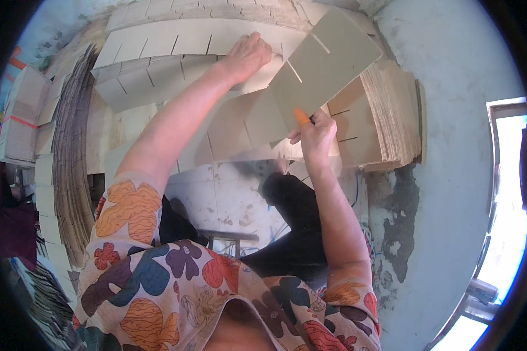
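Note:
My left hand [249,57] is closed at the far edge of a long slotted cardboard strip [164,44], its fingers pinched at the board. My right hand [319,133], with an orange cover on one fingertip, grips the lower corner of a slotted cardboard piece [334,58] that is raised and tilted to the right. Below the long strip, more slotted cardboard [216,131] stands on edge across the work surface. It passes behind the tilted piece, and whether the two are joined is hidden there.
A thick stack of cardboard pieces [386,117] stands at the right, beside a peeling wall [451,88]. Bundled cardboard strips [73,158] rise at the left, near a carton [22,117] with a red band. More cardboard [240,13] lies along the back. A stool [234,236] is under the work surface.

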Available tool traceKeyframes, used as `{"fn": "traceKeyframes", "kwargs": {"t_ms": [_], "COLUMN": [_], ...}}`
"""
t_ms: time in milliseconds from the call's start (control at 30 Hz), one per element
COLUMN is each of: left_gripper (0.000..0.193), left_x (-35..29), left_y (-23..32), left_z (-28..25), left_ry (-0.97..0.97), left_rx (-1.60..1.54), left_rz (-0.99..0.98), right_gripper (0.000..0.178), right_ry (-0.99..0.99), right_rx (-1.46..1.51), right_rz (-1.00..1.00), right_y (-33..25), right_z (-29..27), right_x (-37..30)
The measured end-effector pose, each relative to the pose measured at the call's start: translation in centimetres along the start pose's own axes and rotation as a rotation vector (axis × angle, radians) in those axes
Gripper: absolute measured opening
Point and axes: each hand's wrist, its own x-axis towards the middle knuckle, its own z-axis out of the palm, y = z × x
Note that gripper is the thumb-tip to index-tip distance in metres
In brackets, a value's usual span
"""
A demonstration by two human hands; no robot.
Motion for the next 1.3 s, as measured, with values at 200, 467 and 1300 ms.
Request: {"fn": "traceKeyframes", "kwargs": {"t_ms": [200, 467, 1300], "left_gripper": [0.010, 0.020, 0.032], "left_x": [-0.2, -1.0, -7.5], "left_y": [-0.7, -0.4, 9.3], "left_z": [-0.5, -3.6, -10.8], "left_ry": [0.189, 0.155, 0.241], "left_rx": [-0.342, -0.242, -0.414], "left_rz": [-0.108, 0.152, 0.210], "right_gripper": [0.016, 0.007, 0.018], "right_ry": [-0.021, 0.006, 0.154], "right_rx": [-0.086, -0.065, -0.234], "right_rz": [0.022, -0.016, -0.119], "right_y": [-0.1, 0.2, -1.8], "right_z": [-0.2, -0.6, -2.2], "right_x": [0.1, 0.2, 0.8]}}
